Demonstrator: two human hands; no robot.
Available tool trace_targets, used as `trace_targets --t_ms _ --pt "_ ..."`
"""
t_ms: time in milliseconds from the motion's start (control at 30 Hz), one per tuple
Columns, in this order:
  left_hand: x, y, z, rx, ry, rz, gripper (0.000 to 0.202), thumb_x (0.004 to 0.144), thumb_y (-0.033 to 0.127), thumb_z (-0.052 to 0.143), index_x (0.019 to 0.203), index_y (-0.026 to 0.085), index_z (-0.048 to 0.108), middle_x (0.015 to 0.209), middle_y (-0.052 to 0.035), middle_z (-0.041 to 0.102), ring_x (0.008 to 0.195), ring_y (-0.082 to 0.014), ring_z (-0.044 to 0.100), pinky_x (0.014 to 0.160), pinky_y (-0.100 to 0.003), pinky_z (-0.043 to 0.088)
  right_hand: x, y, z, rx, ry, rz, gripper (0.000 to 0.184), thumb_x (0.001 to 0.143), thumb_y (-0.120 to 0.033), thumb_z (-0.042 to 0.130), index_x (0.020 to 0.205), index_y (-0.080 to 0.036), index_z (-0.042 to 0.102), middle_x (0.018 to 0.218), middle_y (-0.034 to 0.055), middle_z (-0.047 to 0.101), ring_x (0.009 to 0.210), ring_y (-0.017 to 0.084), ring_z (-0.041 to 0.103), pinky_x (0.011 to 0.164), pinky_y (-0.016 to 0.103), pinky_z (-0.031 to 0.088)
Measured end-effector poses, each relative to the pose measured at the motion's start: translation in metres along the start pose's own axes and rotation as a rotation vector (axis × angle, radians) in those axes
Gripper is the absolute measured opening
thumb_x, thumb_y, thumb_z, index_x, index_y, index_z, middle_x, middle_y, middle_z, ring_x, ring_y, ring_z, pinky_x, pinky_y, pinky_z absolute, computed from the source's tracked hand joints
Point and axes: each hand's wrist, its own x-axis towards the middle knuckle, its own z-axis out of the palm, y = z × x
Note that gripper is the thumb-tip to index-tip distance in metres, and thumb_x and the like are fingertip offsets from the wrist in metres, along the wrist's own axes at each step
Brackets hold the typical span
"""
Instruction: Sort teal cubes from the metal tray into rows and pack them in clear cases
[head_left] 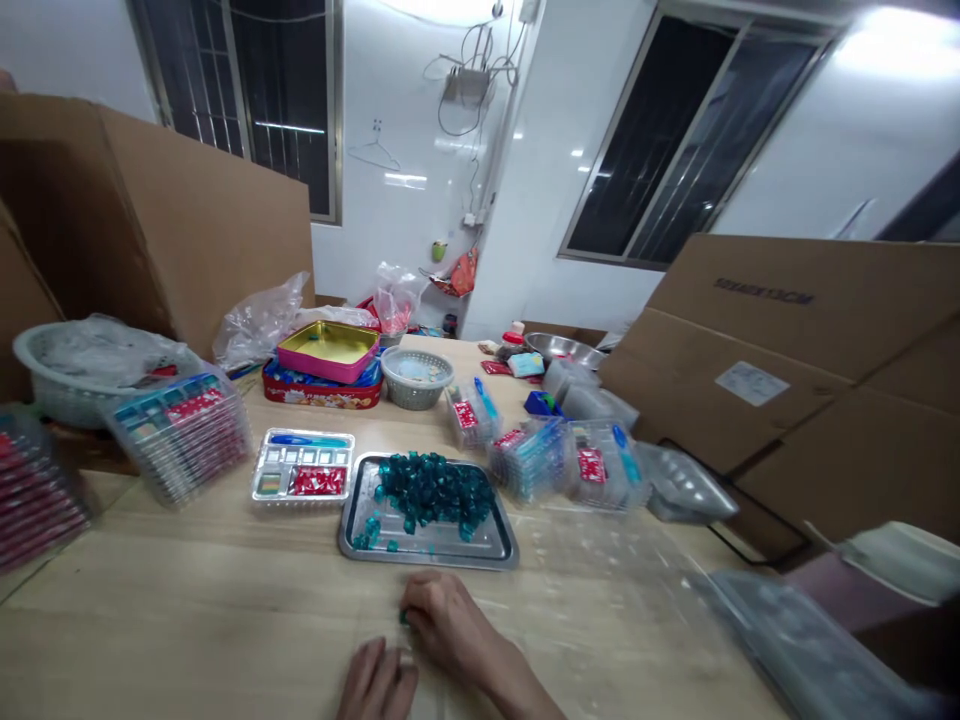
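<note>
My right hand (448, 622) is over the table in front of the metal tray, its fingers pinched on a small teal piece (405, 618) that pokes out at the fingertips. Just left of and below it, my left hand (377, 684) rests low at the table, fingers curled down. Whatever may be under those fingertips is hidden and blurred. On the grey metal tray (457, 552) is a heap of shiny teal pieces (435, 490), with several loose ones at its left side. Left of the tray is a clear compartment case (304, 468) with blue pens and a red-and-white packet.
Stacked clear cases stand at the left (184, 435) and behind the tray's right side (529, 460). A pink-and-gold tin (328, 352) and a grey basket (417, 380) are farther back. Large cardboard boxes flank the table left (210, 220) and right (810, 350). Clear plastic trays (810, 630) lie at right.
</note>
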Motion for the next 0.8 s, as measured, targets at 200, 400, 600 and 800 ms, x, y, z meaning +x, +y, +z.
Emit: trace_targets --t_ms 200,400,600,800 --pt "-0.001 0.002 0.002 -0.023 -0.044 -0.023 0.047 0.067 0.061 0.05 0.101 0.031 0.061 0.098 0.0031 0.065 0.099 -0.0108 0.054 0.089 -0.02 0.042 0.01 0.037 -0.023 -0.031 0.186 0.09 0.021 0.077 -0.005 0.043 0.079 -0.015 0.062 0.083 0.0046 0.062 0.077 0.013 0.055 0.067 0.02 0.036" --pt "0.012 0.001 -0.007 -0.109 -0.099 -0.079 0.056 0.062 0.067 0.05 0.099 0.026 0.063 0.098 0.0005 0.064 0.102 -0.011 0.053 0.086 -0.02 0.046 0.025 0.087 -0.042 -0.292 0.211 0.302 0.022 0.074 -0.004 0.041 0.071 -0.012 0.061 0.082 0.0108 0.062 0.081 0.019 0.055 0.072 0.026 0.036" --pt "0.052 -0.006 -0.04 -0.478 -0.103 -0.45 0.033 0.074 0.044 0.05 0.091 0.019 0.065 0.087 -0.0014 0.067 0.085 -0.0039 0.059 0.075 -0.012 0.052 0.011 0.075 -0.029 0.386 0.365 0.317 0.017 0.077 -0.024 0.05 0.082 -0.013 0.062 0.071 0.0048 0.061 0.065 0.015 0.054 0.063 0.027 0.041" --pt "0.099 -0.013 -0.064 -1.042 -0.468 -1.253 0.028 0.073 0.037 0.055 0.086 0.014 0.064 0.084 -0.0019 0.067 0.078 -0.0004 0.061 0.073 -0.006 0.05 -0.017 0.017 -0.005 1.328 0.235 0.395 0.03 0.061 -0.037 0.075 0.076 -0.013 0.064 0.067 0.0017 0.062 0.055 0.009 0.052 0.057 0.022 0.042"
